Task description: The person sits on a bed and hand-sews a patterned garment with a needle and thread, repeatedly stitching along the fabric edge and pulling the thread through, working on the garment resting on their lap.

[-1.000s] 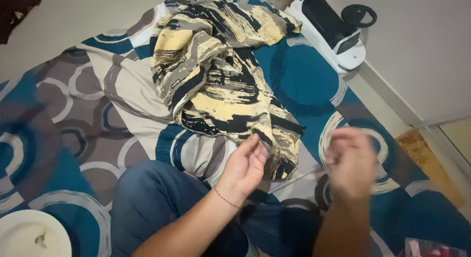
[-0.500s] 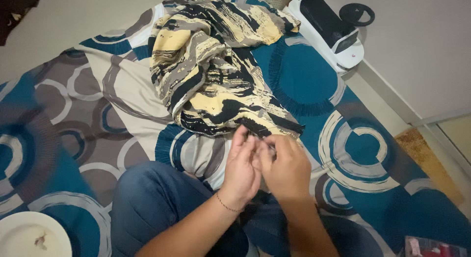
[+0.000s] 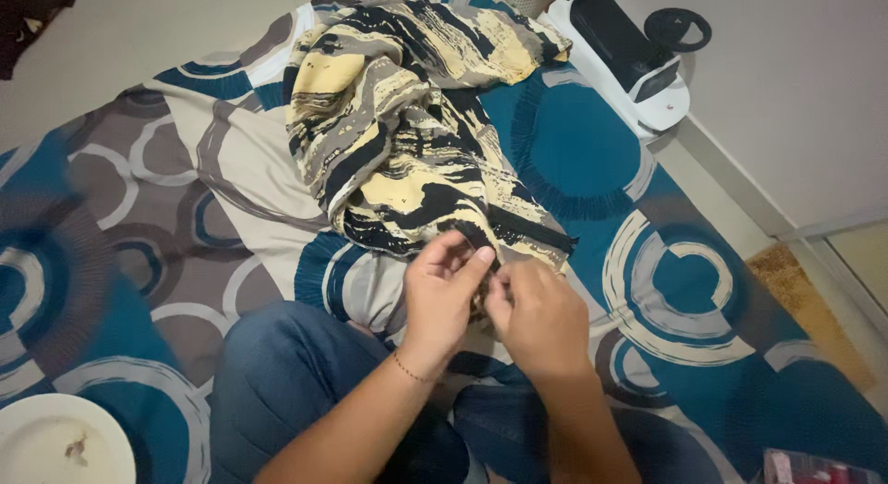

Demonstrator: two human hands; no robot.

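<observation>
Fingers [image 3: 467, 262] of the left hand [image 3: 442, 294] are drawn together and pinched on the near hem of the patterned cloth [image 3: 407, 133], with the thumb set against the fingertips. The right hand [image 3: 541, 318] is held just beside it, touching or nearly touching, its fingers curled inward on the same edge; the exact grip there is hidden behind the knuckles, so what is pressed between them cannot be told. A thin bracelet [image 3: 407, 371] is worn on the left wrist.

The cloth, printed in yellow, black and grey, is heaped in loose folds and stretches away from the hands toward the top of the view. Only its nearest corner is gathered between the two hands; the rest lies slack beyond the fingertips, resting on the bedsheet [image 3: 139, 225], which is printed with teal and grey circles.

A knee in blue jeans [image 3: 296, 373] is seen just below the hands. A white plate [image 3: 55, 442] with a small scrap on it is placed at the lower left, well apart from the hands. A white and black device [image 3: 629, 59] is set on the floor at the upper right, beside the far end of the cloth. A small reddish packet [image 3: 814, 467] is seen at the lower right edge.
</observation>
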